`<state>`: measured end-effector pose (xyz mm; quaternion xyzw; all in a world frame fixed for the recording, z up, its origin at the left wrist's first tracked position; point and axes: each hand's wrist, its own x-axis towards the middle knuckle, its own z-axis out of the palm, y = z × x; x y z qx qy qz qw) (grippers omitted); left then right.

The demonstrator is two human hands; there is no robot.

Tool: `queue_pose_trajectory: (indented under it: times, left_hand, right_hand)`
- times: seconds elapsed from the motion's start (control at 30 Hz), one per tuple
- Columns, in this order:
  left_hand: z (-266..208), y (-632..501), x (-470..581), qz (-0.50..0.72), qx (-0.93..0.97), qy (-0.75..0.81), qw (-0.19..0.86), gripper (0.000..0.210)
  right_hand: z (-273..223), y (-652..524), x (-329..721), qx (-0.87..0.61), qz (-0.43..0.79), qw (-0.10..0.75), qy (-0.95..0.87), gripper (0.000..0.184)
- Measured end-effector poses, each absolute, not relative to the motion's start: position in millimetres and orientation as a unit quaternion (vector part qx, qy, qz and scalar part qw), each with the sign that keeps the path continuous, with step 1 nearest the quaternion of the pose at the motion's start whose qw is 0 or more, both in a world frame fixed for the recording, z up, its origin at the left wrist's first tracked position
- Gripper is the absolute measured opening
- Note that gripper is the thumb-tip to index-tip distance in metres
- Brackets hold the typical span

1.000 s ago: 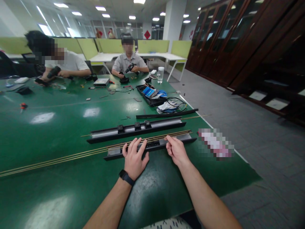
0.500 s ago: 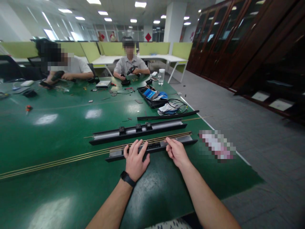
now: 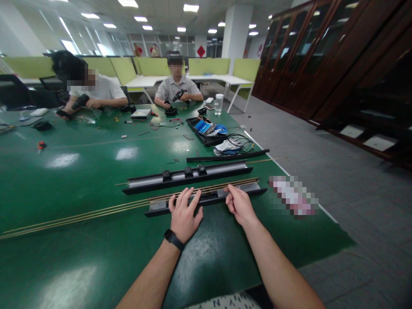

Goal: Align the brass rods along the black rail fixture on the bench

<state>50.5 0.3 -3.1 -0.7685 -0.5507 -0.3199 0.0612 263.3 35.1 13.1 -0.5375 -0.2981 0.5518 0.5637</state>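
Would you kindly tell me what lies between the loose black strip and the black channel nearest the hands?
In the head view, a second black channel lies between the strip and the nearer channel, carrying three dark blocks.

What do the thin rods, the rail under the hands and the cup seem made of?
The rods look like polished brass or similar metal: golden with a shine. The rail may be painted metal or plastic: smooth and black outside. The cup could be glass or plastic: clear and glossy.
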Motion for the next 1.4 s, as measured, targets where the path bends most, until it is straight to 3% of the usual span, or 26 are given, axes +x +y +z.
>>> queue_pose_trajectory:
  times: [1.4]
  left_hand:
    - [-6.0,1.8,50.3,-0.329,-0.765,-0.547,0.085,0.047]
  right_hand:
    - [7.8,36.5,261.6,-0.547,0.522,0.563,-0.333,0.041]
